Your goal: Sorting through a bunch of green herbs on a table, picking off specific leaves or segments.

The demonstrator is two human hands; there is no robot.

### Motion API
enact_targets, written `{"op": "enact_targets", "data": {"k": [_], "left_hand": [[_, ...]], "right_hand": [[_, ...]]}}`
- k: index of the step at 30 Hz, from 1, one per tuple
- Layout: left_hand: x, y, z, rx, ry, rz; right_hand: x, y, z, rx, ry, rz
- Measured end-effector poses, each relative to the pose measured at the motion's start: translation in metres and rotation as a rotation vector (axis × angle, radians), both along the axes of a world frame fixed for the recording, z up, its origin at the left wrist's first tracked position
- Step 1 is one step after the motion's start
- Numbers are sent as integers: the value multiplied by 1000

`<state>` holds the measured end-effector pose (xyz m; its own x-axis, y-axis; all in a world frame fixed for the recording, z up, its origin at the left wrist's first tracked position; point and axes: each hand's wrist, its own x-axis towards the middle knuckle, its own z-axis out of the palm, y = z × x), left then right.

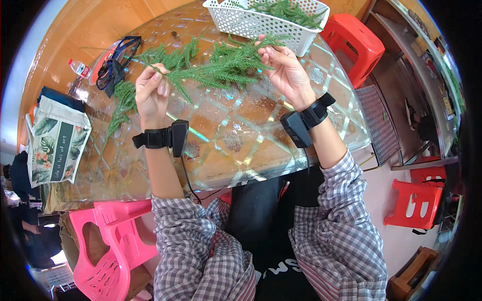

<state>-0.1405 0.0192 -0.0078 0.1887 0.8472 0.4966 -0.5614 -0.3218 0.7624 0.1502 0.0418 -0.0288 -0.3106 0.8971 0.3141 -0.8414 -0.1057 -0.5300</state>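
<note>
Between my two hands stretches a green needle-leaved branch (218, 69), held just above the table. My left hand (152, 90) pinches its stem end between thumb and fingers. At the other end, my right hand (287, 70) has thumb and fingertips closed on the branch's tips. More green sprigs (175, 57) lie on the table behind the branch, and another sprig (120, 108) lies left of my left hand. Beyond my right hand stands a white perforated basket (253, 25) with green sprigs (288, 11) inside. A black strapped device sits on each wrist.
A clear patterned cover lies over the table (236, 130). Along its left side are a printed tote bag (60, 140), a small bottle (79, 67) and dark straps (118, 65). Red stools (354, 47) stand at right, a pink chair (113, 246) at lower left.
</note>
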Motion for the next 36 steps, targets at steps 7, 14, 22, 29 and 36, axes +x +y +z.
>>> {"op": "enact_targets", "data": {"k": [7,14,22,29,36], "left_hand": [[7,6,3,56,85,-19],[23,1,7,87,172,-72],[33,0,6,82,259,-197],[39,-5,9,41,185,-263],[43,-7,14,-62,326,-184]], "right_hand": [[6,-11,9,75,-86,-24],[6,-13,11,115,-154,17],[8,-12,16,183,-259,73],[10,-12,18,209,-450,-29],[0,-18,25,280,-671,-255]]}}
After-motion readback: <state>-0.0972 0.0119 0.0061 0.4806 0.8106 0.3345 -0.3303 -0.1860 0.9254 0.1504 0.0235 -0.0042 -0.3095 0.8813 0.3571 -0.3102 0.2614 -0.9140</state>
